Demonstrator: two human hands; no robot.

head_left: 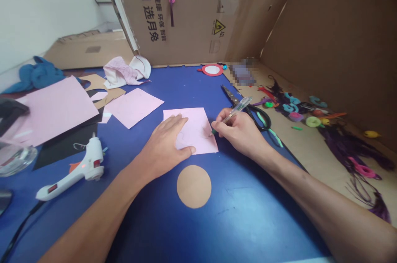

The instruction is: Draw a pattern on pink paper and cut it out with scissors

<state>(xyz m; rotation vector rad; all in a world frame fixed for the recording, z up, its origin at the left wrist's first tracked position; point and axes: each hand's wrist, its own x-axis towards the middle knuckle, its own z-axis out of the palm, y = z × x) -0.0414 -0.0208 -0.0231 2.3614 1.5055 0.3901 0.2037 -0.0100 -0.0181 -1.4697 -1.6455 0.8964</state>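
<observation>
A square sheet of pink paper (pixel 197 124) lies on the blue table in front of me. My left hand (pixel 169 141) rests flat on its left part, fingers stretched and thumb apart. In my right hand (pixel 237 128) is a clear pen (pixel 241 108), its tip down at the sheet's right edge. Faint marks show on the paper near the tip. A round brown cardboard disc (pixel 194 186) lies just below the sheet. Black-handled scissors (pixel 262 120) lie beyond my right hand, partly hidden by it.
To the left are a white glue gun (pixel 88 161) with a cord, more pink paper (pixel 135 107) and a black sheet (pixel 66 143). Tassels and small coloured pieces (pixel 296 116) lie on cardboard at right. A red-rimmed disc (pixel 212 69) sits at the back, before cardboard walls (pixel 198 27).
</observation>
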